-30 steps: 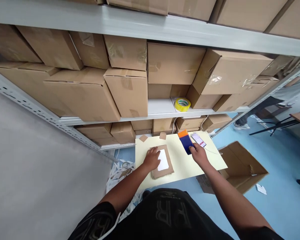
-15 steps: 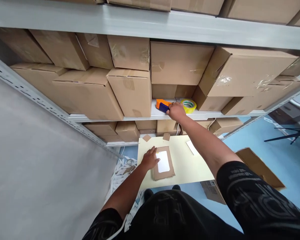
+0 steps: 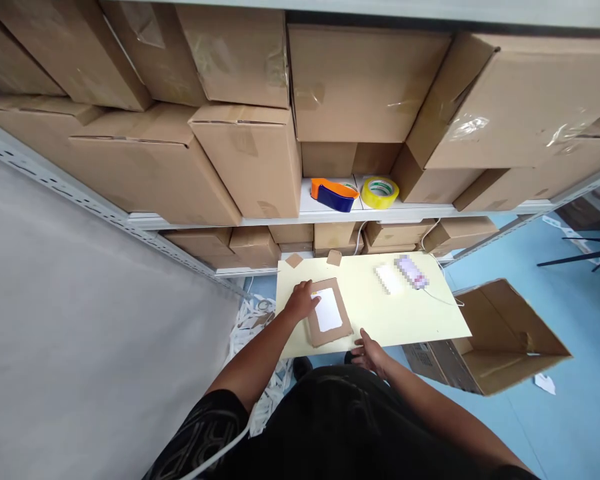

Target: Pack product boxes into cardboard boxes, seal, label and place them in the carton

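A flat cardboard package (image 3: 347, 327) with a white label (image 3: 329, 309) lies on a pale yellow table. My left hand (image 3: 300, 302) grips its upper left edge, the thumb reaching over onto the label. Just off the package's lower right corner, my right hand (image 3: 370, 352) hovers at the table's front edge with fingers apart and nothing in it. An orange and dark blue tape dispenser (image 3: 334, 195) rests on the shelf above, beside a roll of yellow tape (image 3: 380, 192).
Cardboard boxes (image 3: 253, 160) fill the shelves ahead. On the table (image 3: 380, 320) lie two cardboard scraps (image 3: 294, 260), a blurred white item (image 3: 389, 279) and a blurred purple item (image 3: 411, 271) with a cable. An open carton (image 3: 510, 333) stands right; paper strips (image 3: 250, 333) litter the floor left.
My right hand has let go of the tape dispenser on the shelf and come down toward me to the table's front edge. My left hand stays on the package. The view has tilted downward.
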Motion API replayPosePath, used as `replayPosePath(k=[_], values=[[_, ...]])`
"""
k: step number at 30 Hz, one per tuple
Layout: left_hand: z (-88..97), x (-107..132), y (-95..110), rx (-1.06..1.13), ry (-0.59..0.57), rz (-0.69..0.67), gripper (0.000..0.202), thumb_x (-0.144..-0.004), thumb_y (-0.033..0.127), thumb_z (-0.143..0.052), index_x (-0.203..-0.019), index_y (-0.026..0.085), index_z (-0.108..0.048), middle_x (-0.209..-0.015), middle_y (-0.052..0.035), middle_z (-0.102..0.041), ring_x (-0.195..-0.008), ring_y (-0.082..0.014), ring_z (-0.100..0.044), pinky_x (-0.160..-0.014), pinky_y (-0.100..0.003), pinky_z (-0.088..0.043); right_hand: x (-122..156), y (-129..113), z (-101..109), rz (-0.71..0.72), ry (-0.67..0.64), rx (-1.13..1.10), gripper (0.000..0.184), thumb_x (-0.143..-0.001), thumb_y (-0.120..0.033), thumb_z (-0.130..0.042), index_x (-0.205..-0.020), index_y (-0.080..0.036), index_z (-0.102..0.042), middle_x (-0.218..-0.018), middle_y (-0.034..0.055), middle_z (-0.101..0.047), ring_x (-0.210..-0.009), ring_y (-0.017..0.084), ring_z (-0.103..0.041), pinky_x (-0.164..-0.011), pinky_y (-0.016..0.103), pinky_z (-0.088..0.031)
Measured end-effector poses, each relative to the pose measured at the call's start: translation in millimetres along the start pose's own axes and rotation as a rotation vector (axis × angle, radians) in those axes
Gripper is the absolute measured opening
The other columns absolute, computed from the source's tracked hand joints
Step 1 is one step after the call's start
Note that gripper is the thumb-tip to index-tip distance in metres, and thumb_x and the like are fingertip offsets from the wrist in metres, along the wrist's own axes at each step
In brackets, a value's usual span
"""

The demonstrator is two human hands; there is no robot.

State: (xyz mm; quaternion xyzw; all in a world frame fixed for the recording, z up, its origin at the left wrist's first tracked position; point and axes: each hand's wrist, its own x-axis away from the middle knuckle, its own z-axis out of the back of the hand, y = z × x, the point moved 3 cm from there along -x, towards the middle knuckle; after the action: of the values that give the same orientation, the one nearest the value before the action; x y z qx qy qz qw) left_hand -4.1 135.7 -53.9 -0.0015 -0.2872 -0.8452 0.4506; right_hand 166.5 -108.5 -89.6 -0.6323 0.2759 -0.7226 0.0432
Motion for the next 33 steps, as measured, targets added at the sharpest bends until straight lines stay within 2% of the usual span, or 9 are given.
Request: replayPosePath(k=[2,4,7,12,16,21,24,28,33], values=[[-5.6,20.4,2.7,0.001,0.050,0.063,0.066,-0.092,0.044,-0.057,-0.148,0.010,-0.044,-0.143,-0.0209,-0.054,-0.136,-0.0344,-0.048,-0.115,-0.042,-0.035,-14.9,0.4,-5.7,0.045,0.008,-0.104,0.066,-0.099,-0.072,-0.024,-0.103,-0.018,-0.062,-0.102,0.0161,-0.072,-0.080,0.024,-0.073,-0.069,0.037,-0.058],[-11.6,45.1,5.0,-0.004,0.083,0.143,0.060,-0.091,0.045,-0.060,-0.139,0.010,-0.050,-0.136,-0.0208,-0.057,-0.129,-0.0350,-0.052,-0.110,-0.043,-0.038,-26.6,-22.9,2.8,0.081,0.144,-0.021,0.061,-0.099,-0.068,-0.029,-0.097,-0.017,-0.062,-0.097,0.0162,-0.071,-0.078,0.023,-0.071,-0.068,0.035,-0.058],[-16.3,69.9,6.9,0.049,0.029,0.225,0.046,-0.092,0.052,-0.056,-0.119,0.014,-0.060,-0.122,-0.0183,-0.065,-0.117,-0.0341,-0.061,-0.097,-0.041,-0.045,-40.7,-63.3,23.7,0.110,0.230,0.037,0.052,-0.097,-0.064,-0.039,-0.098,-0.018,-0.062,-0.097,0.0144,-0.070,-0.077,0.022,-0.070,-0.068,0.034,-0.058],[-3.9,45.4,8.7,0.247,-0.088,0.359,0.056,-0.102,0.060,-0.027,-0.094,0.019,-0.063,-0.107,-0.0157,-0.073,-0.103,-0.0311,-0.069,-0.082,-0.037,-0.049,-48.7,-88.5,39.5,0.098,0.226,0.067,0.046,-0.092,-0.061,-0.047,-0.095,-0.017,-0.063,-0.087,0.0137,-0.072,-0.071,0.024,-0.069,-0.064,0.037,-0.058],[5.4,25.9,19.0,0.279,-0.079,0.359,0.050,-0.100,0.062,-0.033,-0.092,0.020,-0.059,-0.103,-0.0151,-0.073,-0.097,-0.0308,-0.070,-0.076,-0.036,-0.048,-33.1,-88.0,39.7,0.220,0.274,0.079,0.039,-0.088,-0.051,-0.050,-0.099,-0.018,-0.066,-0.097,0.0130,-0.074,-0.084,0.025,-0.071,-0.071,0.035,-0.058],[-4.5,60.0,24.1,0.444,0.076,0.251,0.023,-0.095,0.045,-0.052,-0.104,0.023,-0.050,-0.112,-0.0080,-0.070,-0.098,-0.0236,-0.070,-0.083,-0.034,-0.051,-6.7,-72.5,49.0,0.566,0.410,0.173,0.044,-0.084,-0.041,-0.050,-0.122,-0.024,-0.063,-0.121,0.0073,-0.072,-0.109,0.025,-0.067,-0.091,0.035,-0.054],[-24.0,80.2,19.2,0.630,0.097,0.234,0.028,-0.091,0.035,-0.058,-0.112,0.023,-0.044,-0.121,-0.0093,-0.067,-0.103,-0.0209,-0.071,-0.088,-0.033,-0.054,-2.5,-60.6,49.5,0.720,0.388,0.225,0.052,-0.081,-0.035,-0.048,-0.131,-0.023,-0.054,-0.129,0.0083,-0.068,-0.112,0.025,-0.066,-0.093,0.034,-0.053],[-44.1,85.5,11.0,0.713,0.079,0.203,0.028,-0.090,0.030,-0.061,-0.111,0.022,-0.044,-0.124,-0.0117,-0.066,-0.114,-0.0220,-0.070,-0.091,-0.033,-0.055,-5.5,-52.2,46.4,0.741,0.362,0.307,0.060,-0.081,-0.035,-0.047,-0.140,-0.021,-0.046,-0.126,0.0087,-0.068,-0.107,0.025,-0.067,-0.093,0.036,-0.053],[-43.2,78.5,1.5,0.584,0.009,0.147,0.026,-0.091,0.031,-0.060,-0.114,0.021,-0.051,-0.126,-0.0122,-0.067,-0.106,-0.0240,-0.072,-0.094,-0.039,-0.055,-7.4,-55.1,44.2,0.689,0.405,0.436,0.063,-0.085,-0.037,-0.047,-0.146,-0.024,-0.043,-0.122,0.0085,-0.069,-0.107,0.028,-0.066,-0.094,0.039,-0.051]])
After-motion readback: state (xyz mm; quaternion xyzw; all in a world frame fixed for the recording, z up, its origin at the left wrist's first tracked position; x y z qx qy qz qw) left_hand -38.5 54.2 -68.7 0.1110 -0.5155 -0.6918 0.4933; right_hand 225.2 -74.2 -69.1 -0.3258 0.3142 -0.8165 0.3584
